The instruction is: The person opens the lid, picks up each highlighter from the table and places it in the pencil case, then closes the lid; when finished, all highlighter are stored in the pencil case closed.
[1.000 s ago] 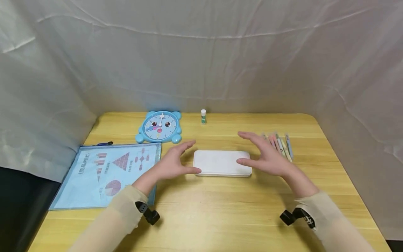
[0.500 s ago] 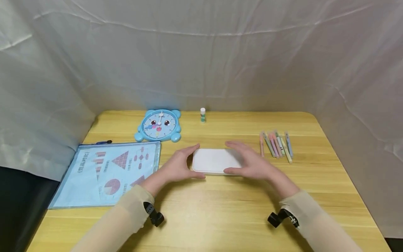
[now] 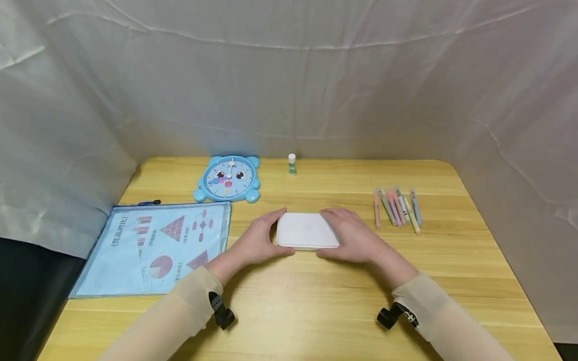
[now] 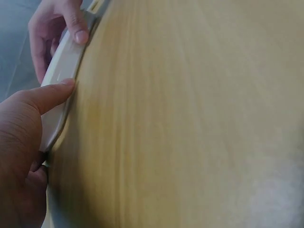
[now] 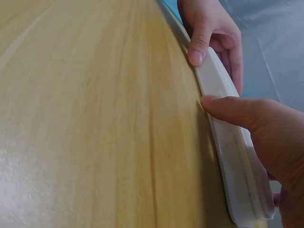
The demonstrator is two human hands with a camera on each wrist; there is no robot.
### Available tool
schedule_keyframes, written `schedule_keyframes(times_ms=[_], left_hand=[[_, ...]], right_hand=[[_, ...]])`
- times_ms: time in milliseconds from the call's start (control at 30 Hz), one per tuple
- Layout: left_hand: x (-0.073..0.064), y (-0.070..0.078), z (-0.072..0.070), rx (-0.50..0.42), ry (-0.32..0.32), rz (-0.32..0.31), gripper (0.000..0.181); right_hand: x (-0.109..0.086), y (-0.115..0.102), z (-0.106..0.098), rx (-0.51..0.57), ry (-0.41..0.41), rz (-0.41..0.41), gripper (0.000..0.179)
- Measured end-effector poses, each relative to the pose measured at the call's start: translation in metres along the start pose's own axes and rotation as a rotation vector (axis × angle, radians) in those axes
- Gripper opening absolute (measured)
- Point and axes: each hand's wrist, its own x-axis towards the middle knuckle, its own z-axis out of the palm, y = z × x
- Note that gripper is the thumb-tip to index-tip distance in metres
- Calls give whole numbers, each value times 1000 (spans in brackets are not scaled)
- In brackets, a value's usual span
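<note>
A flat white case [image 3: 307, 230] with rounded corners lies on the wooden table. My left hand [image 3: 255, 241] grips its left end, thumb along the near side and fingers toward the far side. Over the right part, my right hand [image 3: 355, 238] holds the case the same way and covers that end in the head view. Both thumbs press the near side wall, as the left wrist view shows on the case [image 4: 69, 61]. From the right wrist, a lid seam shows along the case [image 5: 228, 152]. The fingers behind it are mostly hidden.
On the left lies a blue zip folder [image 3: 135, 250] with printed charts, a dark pen [image 3: 149, 203] at its top edge. A blue toy clock [image 3: 229, 179] and a glue stick [image 3: 291, 164] are at the back. Several highlighters [image 3: 397, 208] lie right.
My right hand has moved left and now closes round the case's right part. The left hand has come in slightly to the left end. The case looks unmoved.
</note>
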Motion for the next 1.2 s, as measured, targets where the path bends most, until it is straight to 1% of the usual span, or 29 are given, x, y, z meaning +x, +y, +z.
schedule_keyframes(times_ms=[133, 267, 467, 600, 800, 967, 1100, 1200], left_hand=[[-1, 0, 1, -10, 10, 0, 110], [-1, -1, 2, -15, 13, 2, 109], [-1, -1, 2, -13, 6, 1, 109], [-1, -1, 2, -15, 14, 4, 109], [-1, 0, 2, -7, 24, -9, 109], [-1, 0, 3, -6, 34, -2, 109], [0, 1, 3, -17, 34, -9, 111], [0, 1, 2, -22, 28, -25, 113]], right_hand=[[3, -1, 3, -34, 14, -4, 104], [7, 0, 3, -43, 21, -26, 103], [12, 5, 1, -9, 25, -48, 103], [15, 7, 0, 13, 15, -54, 102], [18, 7, -4, 42, -6, -41, 101], [20, 8, -8, 58, -31, -29, 100], [22, 10, -13, 120, -29, -28, 86], [24, 11, -18, 153, -36, -30, 80]])
